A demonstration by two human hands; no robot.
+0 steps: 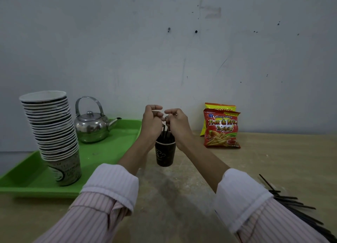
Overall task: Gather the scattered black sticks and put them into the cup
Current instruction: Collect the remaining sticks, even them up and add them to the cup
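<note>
A dark paper cup (pixel 165 154) stands upright on the wooden table, mid-frame. Several black sticks (pixel 165 133) stand in it, their tops reaching up between my hands. My left hand (pixel 152 123) and my right hand (pixel 176 124) hover side by side just above the cup's rim, fingers curled. My right hand's fingers pinch the tops of the sticks; my left hand's fingertips meet them at the same spot, and whether it grips a stick is unclear. A scattered pile of black sticks (pixel 295 204) lies at the table's right edge, partly hidden by my right sleeve.
A green tray (pixel 111 151) at the left carries a tall stack of paper cups (pixel 52 131) and a steel kettle (pixel 92 123). Two snack bags (pixel 221 129) lean against the wall right of the cup. Bare table surface (pixel 182 197) lies between my forearms.
</note>
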